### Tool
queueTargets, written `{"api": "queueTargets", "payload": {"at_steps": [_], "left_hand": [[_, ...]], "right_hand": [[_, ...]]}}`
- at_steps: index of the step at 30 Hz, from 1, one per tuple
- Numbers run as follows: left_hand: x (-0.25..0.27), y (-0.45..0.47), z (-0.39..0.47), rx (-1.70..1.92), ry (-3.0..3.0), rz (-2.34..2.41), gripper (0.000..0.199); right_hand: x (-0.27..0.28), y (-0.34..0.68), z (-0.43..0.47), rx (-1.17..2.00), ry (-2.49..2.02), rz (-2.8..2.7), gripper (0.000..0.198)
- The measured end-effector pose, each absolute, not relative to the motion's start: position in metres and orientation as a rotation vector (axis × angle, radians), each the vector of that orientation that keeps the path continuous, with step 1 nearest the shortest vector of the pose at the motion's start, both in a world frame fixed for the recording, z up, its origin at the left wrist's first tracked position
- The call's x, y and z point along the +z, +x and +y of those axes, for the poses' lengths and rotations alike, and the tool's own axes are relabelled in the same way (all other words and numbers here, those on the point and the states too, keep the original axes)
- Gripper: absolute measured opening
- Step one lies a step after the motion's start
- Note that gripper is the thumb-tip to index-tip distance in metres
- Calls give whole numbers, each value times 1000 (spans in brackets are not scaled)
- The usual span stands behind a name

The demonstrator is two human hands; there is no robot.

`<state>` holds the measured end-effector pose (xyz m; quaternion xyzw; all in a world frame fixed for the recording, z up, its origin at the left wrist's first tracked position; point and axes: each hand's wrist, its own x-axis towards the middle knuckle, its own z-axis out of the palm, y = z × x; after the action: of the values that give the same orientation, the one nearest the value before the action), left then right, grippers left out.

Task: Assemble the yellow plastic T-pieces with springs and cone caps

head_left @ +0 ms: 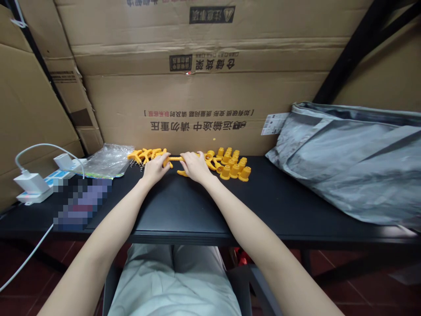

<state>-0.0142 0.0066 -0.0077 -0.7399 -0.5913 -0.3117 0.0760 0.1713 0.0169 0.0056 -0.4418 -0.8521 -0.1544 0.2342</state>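
A yellow ribbed rod (pixel 176 159) spans the gap between my two hands, above the far part of the black table. My left hand (pixel 156 166) has its fingers closed around the rod's left end. On the other end, my right hand (pixel 196 166) is also closed, and its fingers hide that part. Left of my left hand lie several yellow branched pieces (pixel 140 156), with small dark wavy bits below them. A curved yellow piece (pixel 182 173) lies just under my right hand. Several yellow cups (pixel 234 170) stand upside down to the right, beside more yellow branched parts (pixel 212 164).
Cardboard (pixel 204 96) walls off the back of the black table (pixel 184 215). A grey fabric bag (pixel 348 166) fills the right side. On the left are a clear plastic bag (pixel 110 159), a power strip (pixel 49 182) with a white charger (pixel 31 182) and cable, and a pixelated object (pixel 83 204).
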Motion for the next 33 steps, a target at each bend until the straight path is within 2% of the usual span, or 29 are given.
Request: {"api": "queueTargets", "payload": {"at_steps": [12,21,28,33], "left_hand": [[-10,-9,8,-972,-2206,-1690,39],[-10,-15,9,-989,-2166,-1744,39],[-9,-15,8,-980,-2167,-1793,40],[-7,-18,8,-994,-2166,-1843,40]], "right_hand": [[8,173,20,-453,-1250,-2305,20],[2,173,21,-494,-1176,-2340,27],[6,176,20,-501,-1250,-2338,18],[16,182,17,-403,-1429,-2270,21]]}}
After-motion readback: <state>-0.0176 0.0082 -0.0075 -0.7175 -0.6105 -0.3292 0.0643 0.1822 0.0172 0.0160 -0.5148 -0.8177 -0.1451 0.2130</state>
